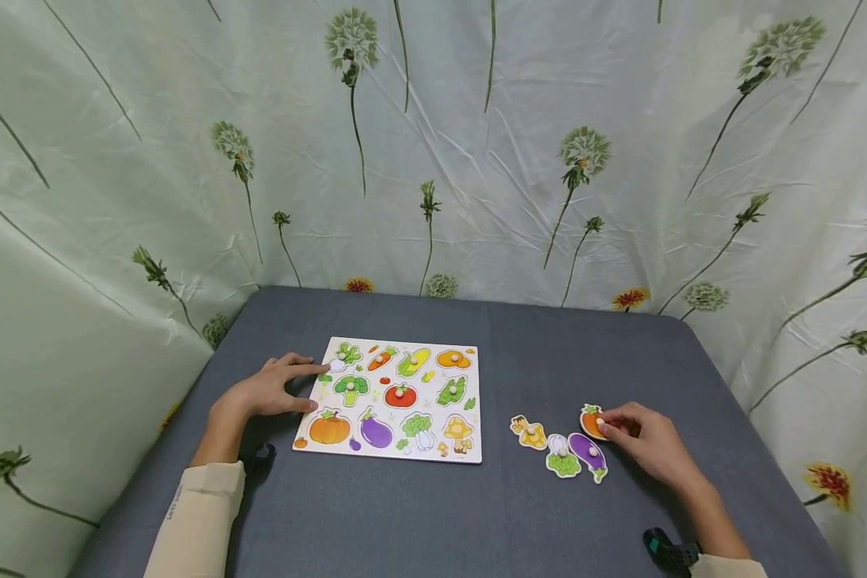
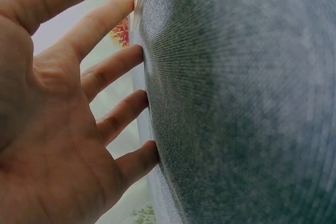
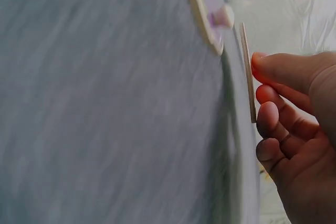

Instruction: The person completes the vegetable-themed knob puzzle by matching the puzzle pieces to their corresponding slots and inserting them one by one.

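A white vegetable puzzle board lies on the table. My left hand spreads its fingers at the board's left edge, thumb and fingertips touching it; the left wrist view shows the spread fingers against the grey cloth. Between thumb and fingers, my right hand pinches the knob of an orange pumpkin puzzle piece. Edge-on in the right wrist view, this piece looks raised off the cloth. Beside it lie an eggplant piece, a leafy green-and-white cabbage piece and a yellow mushroom piece.
Grey cloth covers the table. Several pieces with knobs, such as the tomato piece, sit in the board's upper rows; its bottom row shows printed pictures without knobs. A dandelion-print curtain hangs behind and at the sides.
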Tool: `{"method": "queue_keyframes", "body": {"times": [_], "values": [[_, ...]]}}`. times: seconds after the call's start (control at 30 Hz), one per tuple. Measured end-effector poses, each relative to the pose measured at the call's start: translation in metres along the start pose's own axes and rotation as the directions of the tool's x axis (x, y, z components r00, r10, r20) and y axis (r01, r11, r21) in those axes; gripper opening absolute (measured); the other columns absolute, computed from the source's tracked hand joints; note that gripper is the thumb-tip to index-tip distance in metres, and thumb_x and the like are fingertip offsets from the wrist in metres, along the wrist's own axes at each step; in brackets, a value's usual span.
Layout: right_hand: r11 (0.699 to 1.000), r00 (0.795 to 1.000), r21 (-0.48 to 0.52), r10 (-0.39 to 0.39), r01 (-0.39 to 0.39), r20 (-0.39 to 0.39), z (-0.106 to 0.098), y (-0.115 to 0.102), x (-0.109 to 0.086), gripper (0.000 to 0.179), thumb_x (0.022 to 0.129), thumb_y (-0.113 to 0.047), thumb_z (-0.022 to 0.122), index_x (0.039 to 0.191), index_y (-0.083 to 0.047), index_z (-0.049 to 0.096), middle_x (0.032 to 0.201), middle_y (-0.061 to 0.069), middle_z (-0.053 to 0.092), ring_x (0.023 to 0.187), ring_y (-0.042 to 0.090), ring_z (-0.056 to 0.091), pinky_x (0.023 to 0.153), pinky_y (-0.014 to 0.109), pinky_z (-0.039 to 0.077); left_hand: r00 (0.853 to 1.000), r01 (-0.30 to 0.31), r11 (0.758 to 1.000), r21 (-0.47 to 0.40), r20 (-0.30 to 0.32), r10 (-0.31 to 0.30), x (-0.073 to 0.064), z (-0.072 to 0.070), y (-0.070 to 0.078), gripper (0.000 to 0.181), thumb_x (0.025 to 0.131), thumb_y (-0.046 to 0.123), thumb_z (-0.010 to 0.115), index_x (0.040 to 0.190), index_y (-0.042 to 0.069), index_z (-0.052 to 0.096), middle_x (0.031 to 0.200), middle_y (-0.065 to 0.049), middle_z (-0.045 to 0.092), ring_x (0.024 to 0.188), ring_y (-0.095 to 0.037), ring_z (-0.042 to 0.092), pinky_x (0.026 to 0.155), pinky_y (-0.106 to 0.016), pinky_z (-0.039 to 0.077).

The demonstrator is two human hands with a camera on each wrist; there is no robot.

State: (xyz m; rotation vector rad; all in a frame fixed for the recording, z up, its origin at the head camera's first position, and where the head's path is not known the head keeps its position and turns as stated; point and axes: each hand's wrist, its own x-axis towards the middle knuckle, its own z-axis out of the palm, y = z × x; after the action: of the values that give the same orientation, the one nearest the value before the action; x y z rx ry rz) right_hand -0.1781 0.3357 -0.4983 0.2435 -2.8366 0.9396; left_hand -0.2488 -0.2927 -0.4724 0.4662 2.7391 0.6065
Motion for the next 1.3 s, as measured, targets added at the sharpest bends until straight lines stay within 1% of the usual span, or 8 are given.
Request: {"method": "queue_keyframes", "body": {"times": [0.1,0.3,0.4,0.53,0.77,0.97,1.1,1.3], "values": [[1.000,1.000,0.000,-0.017,0.017,0.007,0.003,-0.009,0.007,0.011,0.091,-0.024,0.080,0.099,-0.016,0.079,0.084,-0.004,0.063,0.069,0.003,0.048,0.061,0.023,0.039,1.000,-0.001,1.000,0.002,0.000,0.001,-0.001,0.000,-0.001,0.077,0.084,0.046,0.079,0.150,0.017,0.055,0.153,-0.024,0.042,0.132,-0.048,0.038,0.103,-0.073,0.036],[1.000,0.999,0.011,-0.018,0.018,0.034,0.013,-0.032,0.025,0.015,0.092,-0.026,0.079,0.102,-0.014,0.080,0.086,-0.003,0.064,0.071,0.008,0.049,0.062,0.024,0.040,1.000,0.014,1.000,-0.001,0.002,-0.014,-0.001,0.001,-0.002,0.077,0.083,0.048,0.079,0.150,0.018,0.056,0.153,-0.024,0.041,0.133,-0.048,0.037,0.103,-0.074,0.036],[0.998,0.998,0.045,-0.043,0.041,0.036,0.021,-0.044,0.033,0.013,0.091,-0.023,0.080,0.100,-0.014,0.080,0.086,-0.003,0.064,0.071,0.009,0.050,0.061,0.024,0.041,1.000,0.018,1.000,-0.006,0.001,-0.018,-0.001,0.001,-0.002,0.077,0.083,0.048,0.079,0.150,0.018,0.056,0.153,-0.024,0.041,0.133,-0.049,0.036,0.103,-0.074,0.036],[0.992,0.994,0.095,-0.093,0.087,0.052,0.033,-0.060,0.043,0.010,0.092,-0.020,0.079,0.100,-0.014,0.079,0.088,-0.003,0.065,0.071,0.009,0.050,0.061,0.024,0.042,1.000,0.003,1.000,-0.002,-0.009,-0.003,-0.001,0.001,-0.004,0.077,0.083,0.048,0.080,0.150,0.018,0.056,0.154,-0.024,0.042,0.134,-0.050,0.036,0.103,-0.074,0.035],[0.978,0.984,0.154,-0.157,0.143,0.083,0.054,-0.095,0.058,0.009,0.092,-0.021,0.079,0.100,-0.017,0.079,0.090,-0.004,0.066,0.073,0.009,0.052,0.064,0.024,0.044,1.000,-0.002,1.000,-0.001,-0.009,0.002,0.000,0.000,-0.006,0.077,0.084,0.049,0.079,0.150,0.018,0.055,0.154,-0.024,0.041,0.135,-0.050,0.036,0.103,-0.074,0.035],[0.968,0.977,0.201,-0.173,0.147,0.121,0.070,-0.127,0.066,0.011,0.093,-0.023,0.078,0.102,-0.017,0.080,0.094,-0.004,0.068,0.073,0.012,0.052,0.064,0.025,0.045,1.000,-0.011,1.000,0.004,-0.008,0.011,0.001,0.000,-0.005,0.078,0.085,0.050,0.079,0.151,0.018,0.054,0.154,-0.024,0.041,0.135,-0.050,0.036,0.103,-0.073,0.035],[0.955,0.968,0.244,-0.206,0.167,0.144,0.079,-0.144,0.070,0.012,0.093,-0.024,0.078,0.103,-0.017,0.080,0.096,-0.005,0.068,0.073,0.013,0.053,0.065,0.025,0.045,1.000,-0.017,1.000,0.005,-0.012,0.017,0.002,0.001,-0.006,0.078,0.085,0.050,0.079,0.151,0.018,0.054,0.154,-0.024,0.041,0.135,-0.049,0.036,0.103,-0.073,0.035],[0.942,0.958,0.278,-0.238,0.188,0.162,0.093,-0.161,0.074,0.012,0.092,-0.023,0.079,0.103,-0.019,0.081,0.093,-0.006,0.066,0.072,0.013,0.052,0.062,0.024,0.043,1.000,-0.010,1.000,0.008,-0.008,0.010,0.003,0.003,-0.007,0.078,0.085,0.050,0.079,0.152,0.019,0.053,0.155,-0.024,0.041,0.136,-0.050,0.036,0.103,-0.073,0.035]]}}
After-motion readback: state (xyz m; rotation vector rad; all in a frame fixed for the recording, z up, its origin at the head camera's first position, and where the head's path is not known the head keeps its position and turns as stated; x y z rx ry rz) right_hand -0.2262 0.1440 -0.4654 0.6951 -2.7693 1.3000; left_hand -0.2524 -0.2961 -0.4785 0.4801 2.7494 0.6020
